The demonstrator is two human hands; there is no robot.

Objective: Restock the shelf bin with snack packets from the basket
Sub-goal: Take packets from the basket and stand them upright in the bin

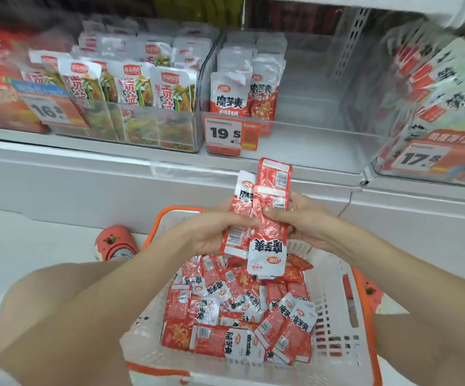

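Red-and-white foil snack packets (pixel 236 310): loose heap in the white perforated plastic basket with orange rim (pixel 334 341) on the floor, some face up, some barcode side up. Left to right on the shelf: clear plastic bin of green-and-white packets (pixel 131 87) with a 16-something price tag; then the clear plastic shelf bin (pixel 309 129), tag reads 19.5, only a short row of matching red-and-white packets (pixel 243 90) upright at its left side; blurred packets at far right. Above the basket, a small fanned stack of the same packets (pixel 259 218) held between both hands. Left hand (pixel 214 232): fingers curled behind the stack, thumb across its front. Right hand (pixel 301 218): thumb pressed on the front packet, fingers wrapped behind. Orange shoe (pixel 115 242) left of the basket.
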